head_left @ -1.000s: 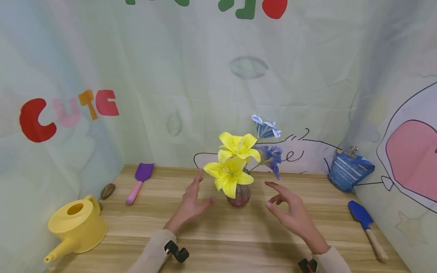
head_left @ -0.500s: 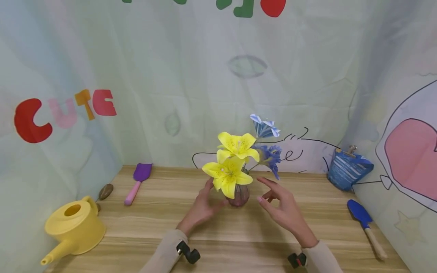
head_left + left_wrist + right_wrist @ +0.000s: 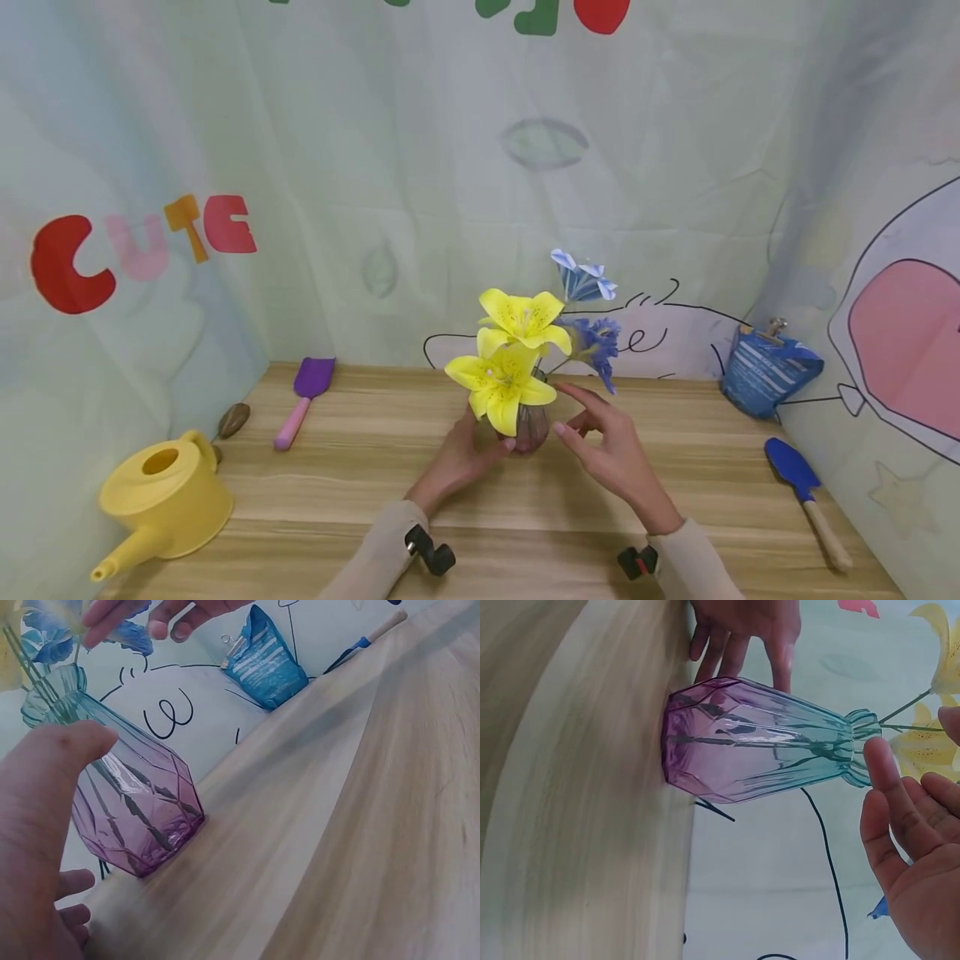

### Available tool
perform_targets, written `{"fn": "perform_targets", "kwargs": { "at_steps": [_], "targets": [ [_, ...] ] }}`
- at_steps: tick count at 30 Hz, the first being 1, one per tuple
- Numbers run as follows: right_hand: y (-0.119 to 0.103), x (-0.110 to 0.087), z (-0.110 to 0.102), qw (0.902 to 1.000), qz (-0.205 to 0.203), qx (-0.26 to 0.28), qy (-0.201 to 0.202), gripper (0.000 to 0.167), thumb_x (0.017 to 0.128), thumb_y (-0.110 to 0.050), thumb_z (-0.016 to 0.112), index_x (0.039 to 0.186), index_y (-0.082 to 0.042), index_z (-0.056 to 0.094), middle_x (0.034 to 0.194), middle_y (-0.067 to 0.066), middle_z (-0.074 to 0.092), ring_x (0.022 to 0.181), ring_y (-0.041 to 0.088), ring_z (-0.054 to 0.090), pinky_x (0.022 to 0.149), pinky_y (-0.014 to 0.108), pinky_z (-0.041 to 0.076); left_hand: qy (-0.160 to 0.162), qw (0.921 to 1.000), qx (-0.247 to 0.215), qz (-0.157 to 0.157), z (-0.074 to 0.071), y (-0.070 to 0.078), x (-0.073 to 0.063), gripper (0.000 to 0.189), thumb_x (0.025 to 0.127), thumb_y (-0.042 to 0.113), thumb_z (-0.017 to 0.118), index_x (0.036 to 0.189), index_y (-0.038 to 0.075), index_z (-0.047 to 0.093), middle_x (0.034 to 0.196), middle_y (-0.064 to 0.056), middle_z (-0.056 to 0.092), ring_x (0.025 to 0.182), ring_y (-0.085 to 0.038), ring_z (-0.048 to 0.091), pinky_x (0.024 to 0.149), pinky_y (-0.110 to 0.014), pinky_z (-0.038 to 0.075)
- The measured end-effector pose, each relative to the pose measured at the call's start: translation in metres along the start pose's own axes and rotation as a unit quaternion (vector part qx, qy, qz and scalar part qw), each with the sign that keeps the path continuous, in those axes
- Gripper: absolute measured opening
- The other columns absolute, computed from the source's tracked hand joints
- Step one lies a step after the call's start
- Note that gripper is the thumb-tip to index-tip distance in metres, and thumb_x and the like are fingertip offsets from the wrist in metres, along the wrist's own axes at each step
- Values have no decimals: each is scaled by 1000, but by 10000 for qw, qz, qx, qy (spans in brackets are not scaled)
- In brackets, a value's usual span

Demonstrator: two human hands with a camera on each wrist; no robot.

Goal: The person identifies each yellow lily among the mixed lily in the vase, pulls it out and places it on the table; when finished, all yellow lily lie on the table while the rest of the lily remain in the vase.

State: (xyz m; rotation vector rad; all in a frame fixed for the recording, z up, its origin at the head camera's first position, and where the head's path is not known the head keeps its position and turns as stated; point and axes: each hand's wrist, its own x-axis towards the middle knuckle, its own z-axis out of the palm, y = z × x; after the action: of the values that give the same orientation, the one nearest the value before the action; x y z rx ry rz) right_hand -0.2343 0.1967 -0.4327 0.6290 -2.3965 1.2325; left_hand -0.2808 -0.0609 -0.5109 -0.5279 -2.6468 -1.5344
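A faceted glass vase [image 3: 532, 429], pink-purple below and teal at its neck, stands upright on the table. Two yellow lilies [image 3: 504, 385] and some blue flowers [image 3: 596, 343] rise from it, their stems visible through the glass. My left hand [image 3: 456, 462] is close around the vase's left side, fingers extended and thumb in front; contact is unclear. The lilies partly hide its fingertips in the head view. My right hand [image 3: 611, 458], fingers loosely bent, hovers at the right side, near the vase neck in the right wrist view, and holds nothing.
A yellow watering can [image 3: 168, 500], stones [image 3: 234, 420] and a purple shovel with pink handle [image 3: 303, 400] lie left. At right are a clipped blue bag [image 3: 768, 372] and a blue trowel [image 3: 806, 500]. Printed cloth walls [image 3: 420, 208] enclose the wooden table [image 3: 540, 533].
Both hands have moved inward toward the vase from either side, the left one travelling farther. Vase and flowers stay in place.
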Motion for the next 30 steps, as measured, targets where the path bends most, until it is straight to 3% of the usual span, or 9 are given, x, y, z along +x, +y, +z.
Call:
{"fn": "perform_targets", "kwargs": {
  "at_steps": [5,8,13,18,20,25,30],
  "targets": [
    [-4,5,3,9999,-24,113,-15,54,99,-19,78,150,-14,63,99,2,79,73,3,67,67,24,57,34,9998,50,-192,3,-1,-1,96,96,47,78,171,18,26,173,-19,40,160,-41,39,131,-62,32],
    [-6,9,6,9998,-61,175,-22,53,100,-18,77,150,-14,63,107,5,80,73,3,68,65,24,57,81,9996,93,-263,6,-3,-2,94,96,48,78,170,18,28,172,-17,42,160,-39,41,131,-60,33],
    [-10,19,13,9994,40,344,-20,49,100,-17,77,148,-15,65,104,8,78,68,8,67,58,25,54,167,9991,392,-57,12,-3,-3,81,96,48,77,163,14,45,162,-17,55,153,-39,51,126,-60,41],
    [-14,32,25,9985,34,541,-75,50,99,-12,76,147,-16,66,130,13,76,77,10,73,67,25,60,293,9975,603,201,15,-3,-5,68,99,41,76,157,16,53,158,-14,61,149,-37,56,123,-58,45],
    [-15,36,29,9983,-42,581,-12,47,97,-10,76,143,-14,69,133,13,76,82,11,76,70,25,62,351,9967,658,321,16,-4,-5,66,99,38,76,156,14,54,156,-13,63,147,-36,58,123,-57,46],
    [-16,40,37,9980,-179,569,225,38,91,-4,81,128,-11,77,107,10,82,81,13,75,69,26,62,440,9939,763,667,20,-9,-3,58,99,34,77,151,19,56,146,-6,70,137,-28,66,119,-52,50],
    [-19,45,44,9981,-219,345,466,37,86,-2,85,122,-9,78,101,9,81,81,11,71,69,24,59,493,9931,725,783,18,-10,-3,56,98,32,78,150,24,55,142,-2,71,135,-25,66,118,-51,51]
  ]
}}
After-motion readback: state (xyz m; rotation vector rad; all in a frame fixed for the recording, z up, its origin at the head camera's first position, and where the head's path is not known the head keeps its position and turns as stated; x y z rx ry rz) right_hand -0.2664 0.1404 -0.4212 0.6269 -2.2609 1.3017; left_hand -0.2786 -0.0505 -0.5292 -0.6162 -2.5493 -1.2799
